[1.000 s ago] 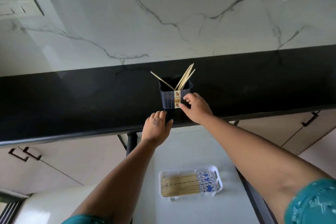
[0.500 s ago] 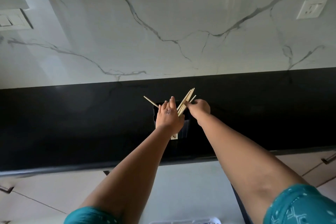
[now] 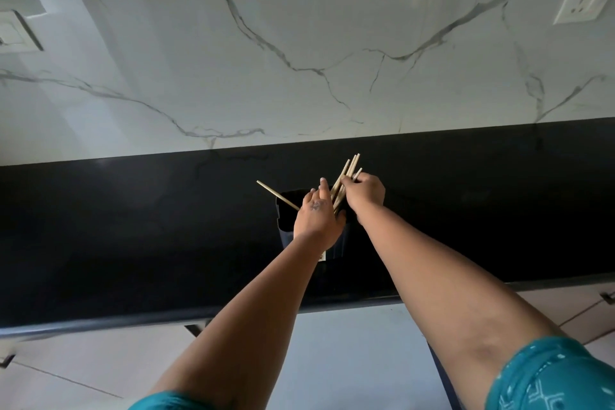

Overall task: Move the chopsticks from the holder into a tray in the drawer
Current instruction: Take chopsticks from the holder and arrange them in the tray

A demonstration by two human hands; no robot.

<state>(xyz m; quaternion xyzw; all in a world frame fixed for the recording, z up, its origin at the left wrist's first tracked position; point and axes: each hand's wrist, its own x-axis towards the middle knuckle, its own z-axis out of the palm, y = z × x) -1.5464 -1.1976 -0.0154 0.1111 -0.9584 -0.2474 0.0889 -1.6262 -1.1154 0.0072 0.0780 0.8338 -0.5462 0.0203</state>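
Note:
A dark holder (image 3: 285, 220) stands on the black counter (image 3: 133, 236), mostly covered by my hands. Several pale wooden chopsticks (image 3: 347, 170) lean up out of it to the right, and my right hand (image 3: 364, 191) pinches this bunch near its top. One single chopstick (image 3: 276, 194) sticks out to the upper left. My left hand (image 3: 316, 216) rests over the holder's front rim beside the bunch, fingers together; whether it grips the holder or a stick is hidden. The open drawer (image 3: 349, 359) shows below the counter edge; its tray is out of view.
A white marble backsplash (image 3: 299, 43) rises behind the counter, with a wall socket (image 3: 584, 3) at upper right and a switch plate (image 3: 13, 32) at far left. Cabinet fronts with dark handles (image 3: 607, 296) flank the drawer.
Both hands rose from the holder's base to its top; my right hand closed on the chopstick bunch. My view tilted up, so the tray dropped out of sight.

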